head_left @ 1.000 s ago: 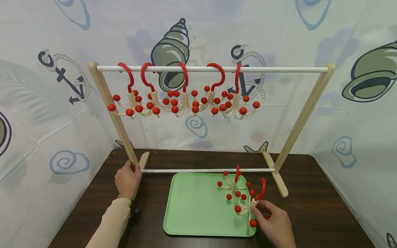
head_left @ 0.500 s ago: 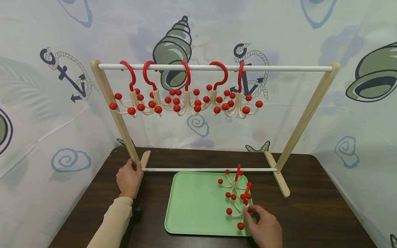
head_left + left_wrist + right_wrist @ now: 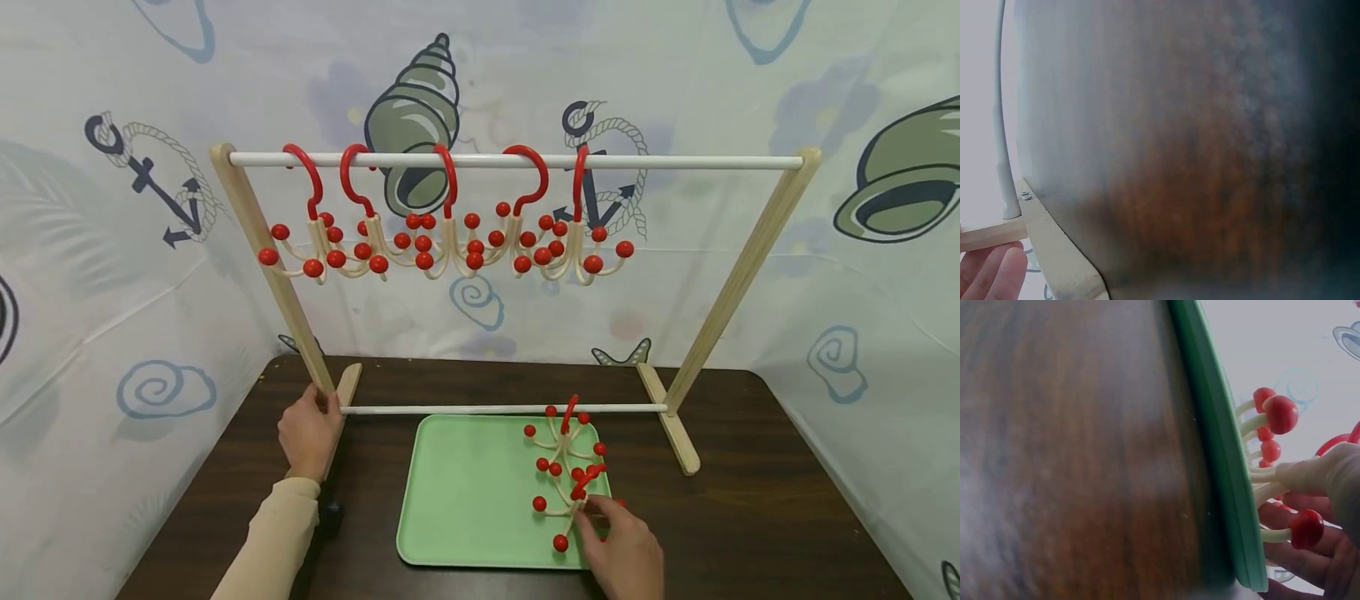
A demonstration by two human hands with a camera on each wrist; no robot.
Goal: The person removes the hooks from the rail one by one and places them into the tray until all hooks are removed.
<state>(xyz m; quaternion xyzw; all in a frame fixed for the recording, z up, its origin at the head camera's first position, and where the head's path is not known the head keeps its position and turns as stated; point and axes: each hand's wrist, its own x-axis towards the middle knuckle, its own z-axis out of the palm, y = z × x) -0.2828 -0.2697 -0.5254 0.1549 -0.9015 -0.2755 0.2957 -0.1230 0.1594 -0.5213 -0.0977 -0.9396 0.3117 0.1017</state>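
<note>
My right hand (image 3: 624,546) pinches the stem of a hanger (image 3: 579,500) with a red hook and several curved cream arms tipped with red balls. It is low at the right side of the green tray (image 3: 450,500); in the right wrist view its arms come down behind the tray's rim (image 3: 1222,456). A second such hanger (image 3: 564,443) stands just behind it on the tray, hook up. My left hand (image 3: 309,435) grips the foot of the rack's left wooden post (image 3: 296,321). In the left wrist view the fingers (image 3: 1007,275) lie against the wood.
Several similar hangers (image 3: 447,225) hang from the rack's white top bar (image 3: 675,162), on its left and middle part. A lower white bar (image 3: 465,410) runs behind the tray. The right post (image 3: 742,283) rises from a wooden foot (image 3: 675,429) on the dark table (image 3: 772,517).
My right hand has moved left with the hanger, from the tray's right edge to over the tray, and the hook has tilted. The left hand keeps its place on the post.
</note>
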